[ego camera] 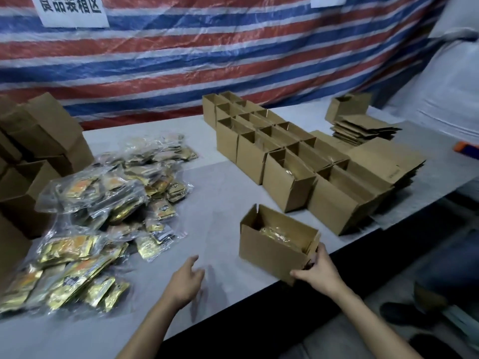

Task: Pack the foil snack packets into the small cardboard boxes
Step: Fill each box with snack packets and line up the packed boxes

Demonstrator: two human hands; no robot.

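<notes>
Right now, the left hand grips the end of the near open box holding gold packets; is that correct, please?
Not quite: the right hand grips the end of the near open box holding gold packets; the left hand hovers open above the table. The head view shows it.

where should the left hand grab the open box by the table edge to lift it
Probably the left end wall of the box, coming from the left with the left hand, opposite the right hand gripping the right end. Its top is open with foil packets inside, so clamp the ends and keep it upright.
</notes>
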